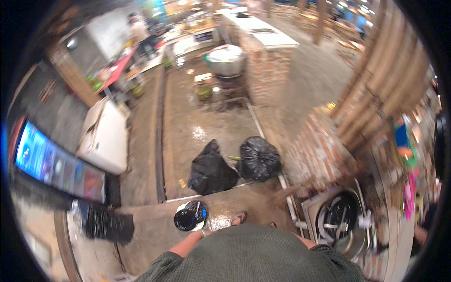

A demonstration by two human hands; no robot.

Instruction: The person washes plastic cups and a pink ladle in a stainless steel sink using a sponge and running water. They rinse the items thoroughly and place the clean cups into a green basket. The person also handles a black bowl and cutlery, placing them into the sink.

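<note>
My left forearm, with a pale band at the wrist, reaches forward at the lower middle. Only a sliver of my left hand (208,233) shows past the band; my shirt hides the rest. Just ahead of that wrist are dark dishes (185,219) on a white plate (201,226), with a utensil across them. Whether my hand touches them, I cannot tell. Of my right arm only a bit of forearm shows; the right hand is out of view. To my right is a metal sink (308,215) holding a round black basin (326,208) and other dishes.
Two black garbage bags (213,172) (260,158) stand on the wet floor ahead. Another black bag (109,222) is at left, near a glass-door fridge (60,169) and white chest freezer (105,137). A large metal pot (226,65) stands by a brick counter (269,67). A person (141,33) stands far back.
</note>
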